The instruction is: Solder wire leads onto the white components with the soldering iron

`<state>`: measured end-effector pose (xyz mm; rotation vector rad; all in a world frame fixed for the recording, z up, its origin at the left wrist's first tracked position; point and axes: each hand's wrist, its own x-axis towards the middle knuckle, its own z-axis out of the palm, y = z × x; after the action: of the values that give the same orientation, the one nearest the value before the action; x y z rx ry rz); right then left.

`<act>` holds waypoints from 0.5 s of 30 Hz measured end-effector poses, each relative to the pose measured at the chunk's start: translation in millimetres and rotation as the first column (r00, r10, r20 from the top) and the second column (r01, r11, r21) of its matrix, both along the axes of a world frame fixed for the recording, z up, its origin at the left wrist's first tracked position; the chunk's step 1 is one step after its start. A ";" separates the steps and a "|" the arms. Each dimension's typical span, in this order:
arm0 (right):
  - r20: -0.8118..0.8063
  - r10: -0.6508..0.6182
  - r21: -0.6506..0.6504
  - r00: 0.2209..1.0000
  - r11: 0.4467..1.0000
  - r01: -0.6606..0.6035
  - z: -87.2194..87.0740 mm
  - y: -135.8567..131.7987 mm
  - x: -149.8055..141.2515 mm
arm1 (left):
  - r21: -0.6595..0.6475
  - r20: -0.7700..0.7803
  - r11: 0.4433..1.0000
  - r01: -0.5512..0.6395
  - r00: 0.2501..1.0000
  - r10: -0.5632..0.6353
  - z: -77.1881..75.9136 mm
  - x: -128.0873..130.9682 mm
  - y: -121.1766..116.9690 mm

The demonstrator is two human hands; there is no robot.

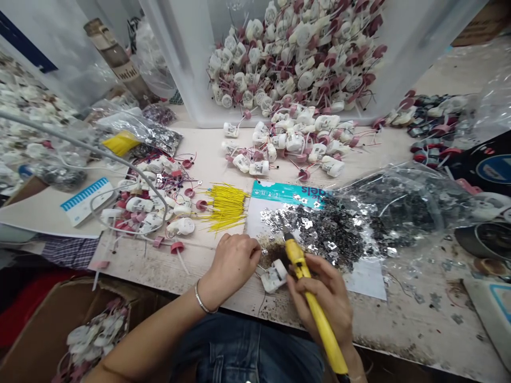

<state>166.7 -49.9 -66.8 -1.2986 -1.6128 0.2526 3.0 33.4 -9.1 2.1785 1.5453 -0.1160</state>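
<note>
My right hand (pixel 325 298) is wrapped round a yellow electric screwdriver (pixel 315 308) with a black lever and a grey tapered nose, which points up and away toward the loose metal plates (pixel 279 218). Beside that hand's fingertips lies a white plastic housing (pixel 274 276) with thin wires; whether they touch it I cannot tell. To its left is my left hand (pixel 233 260), fingers curled in and tips pressed together over the dark brown grains (pixel 275 252). What those fingers hold, if anything, is hidden. A bracelet circles the left wrist.
Yellow wires (pixel 227 207) lie behind my left hand, beside white and pink parts (pixel 143 210). A clear bin (pixel 199 101) of similar parts stands at the back. Dark metal pieces (pixel 339 229) spread near a plastic bag (pixel 415 197). A cardboard box (pixel 35 346) stands lower left.
</note>
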 end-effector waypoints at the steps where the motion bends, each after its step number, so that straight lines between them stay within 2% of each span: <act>1: 0.049 -0.048 0.039 0.998 0.998 0.046 -1.0 3.1 5.5 | 0.000 -0.002 1.000 -0.001 1.000 0.001 -0.3 0.0 -1.3; 3: 0.182 -0.111 0.070 0.977 0.993 0.100 -3.4 9.7 14.3 | -0.006 -0.006 1.000 -0.004 1.000 0.004 -0.2 -0.4 -3.1; 6: 0.326 -0.074 -0.031 0.942 0.996 0.089 -9.5 17.0 20.3 | -0.015 0.022 1.000 0.023 0.999 -0.023 1.9 -5.8 -2.1; 8: 0.315 -0.020 -0.056 0.949 0.998 0.040 -15.3 19.7 20.6 | 0.034 0.035 0.999 0.008 0.999 -0.009 3.3 -13.4 1.9; 12: 0.228 0.017 0.027 0.973 0.999 -0.023 -23.5 26.2 17.7 | 0.203 -0.053 0.972 -0.120 0.990 0.134 1.2 -28.2 17.3; 15: 0.208 -0.012 0.028 0.978 1.000 0.007 -18.4 28.2 15.7 | 0.194 -0.096 0.974 -0.116 0.986 0.136 -3.8 -32.1 28.5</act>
<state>182.5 -21.7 -85.1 -1.3471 -1.7787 0.0904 -29.1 61.9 -12.8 2.2410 1.8179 -0.0507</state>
